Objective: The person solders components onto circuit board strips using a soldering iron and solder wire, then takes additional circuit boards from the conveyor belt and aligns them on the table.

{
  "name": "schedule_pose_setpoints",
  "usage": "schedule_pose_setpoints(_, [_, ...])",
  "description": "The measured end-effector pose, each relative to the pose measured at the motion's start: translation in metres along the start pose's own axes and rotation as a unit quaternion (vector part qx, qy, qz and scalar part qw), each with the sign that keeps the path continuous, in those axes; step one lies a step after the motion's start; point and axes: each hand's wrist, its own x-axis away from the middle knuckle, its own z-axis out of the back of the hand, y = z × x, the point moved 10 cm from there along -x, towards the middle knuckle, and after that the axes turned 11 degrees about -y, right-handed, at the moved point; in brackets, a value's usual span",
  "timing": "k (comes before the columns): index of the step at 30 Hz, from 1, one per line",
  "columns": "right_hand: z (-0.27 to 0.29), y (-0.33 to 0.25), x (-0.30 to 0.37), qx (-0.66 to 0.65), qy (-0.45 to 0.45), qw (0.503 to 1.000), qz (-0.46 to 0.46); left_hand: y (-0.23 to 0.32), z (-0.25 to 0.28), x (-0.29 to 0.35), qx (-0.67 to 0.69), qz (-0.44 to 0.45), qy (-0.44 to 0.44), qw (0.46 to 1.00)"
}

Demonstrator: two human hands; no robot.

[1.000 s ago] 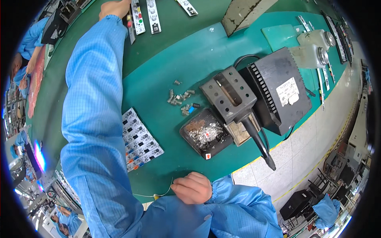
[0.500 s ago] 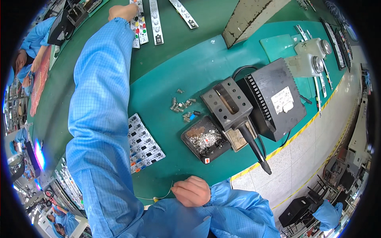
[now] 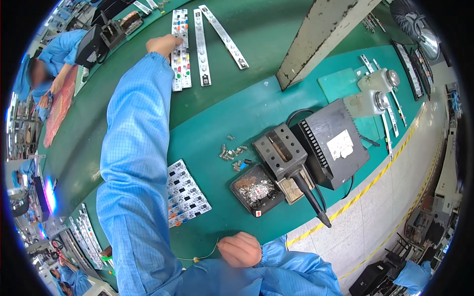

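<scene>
The green workbench (image 3: 276, 113) is curving across the view, its near edge running beside a yellow-striped floor line. The person's left arm, in a blue ribbed sleeve, is stretching far out toward the bench's far side, where the left hand (image 3: 163, 45) is resting on the nearest of three long white circuit strips (image 3: 180, 49). Its fingers are curling over the strip's left edge, though whether they are actually pinching it I cannot tell. The strips are lying side by side, long axes pointing away from the person, well apart from the right hand.

By the near edge, the right hand (image 3: 240, 249) is closing into a loose fist, pinching a thin, pale wire (image 3: 205, 255) that is trailing left.

Between the hands, a panel of small white boards (image 3: 185, 193) is lying flat. To its right, a boxy black soldering station (image 3: 333, 143), a grey metal iron stand (image 3: 281, 150), a black tray of shiny scraps (image 3: 256, 190) and scattered small metal parts (image 3: 232, 152) are sitting.
</scene>
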Motion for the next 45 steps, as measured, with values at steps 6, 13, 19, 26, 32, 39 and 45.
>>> schedule_pose_setpoints(6, [-0.001,-0.008,0.006,0.012,0.005,1.000,0.004,0.039,0.030,0.128,0.025,-0.052,-0.057,0.997])
schedule_pose_setpoints(13, [0.024,0.003,0.009,-0.071,0.031,0.990,-0.116,0.032,0.057,0.371,-0.135,-0.071,-0.301,0.941])
schedule_pose_setpoints(19, [0.066,0.006,-0.032,-0.252,0.067,0.959,-0.111,-0.027,0.071,0.482,-0.174,-0.029,-0.422,0.889])
schedule_pose_setpoints(26, [0.033,0.018,-0.014,-0.252,-0.055,0.944,-0.206,-0.082,0.072,0.499,-0.125,-0.038,-0.448,0.884])
schedule_pose_setpoints(32, [0.015,0.042,0.000,-0.236,-0.106,0.929,-0.265,-0.109,0.076,0.514,-0.138,-0.004,-0.446,0.884])
schedule_pose_setpoints(39, [0.051,0.065,0.015,-0.300,0.021,0.926,-0.227,-0.029,0.181,0.603,-0.241,-0.376,0.005,0.895])
schedule_pose_setpoints(45, [0.064,0.064,-0.002,-0.349,0.016,0.918,-0.190,-0.094,0.076,0.596,-0.339,-0.304,0.029,0.890])
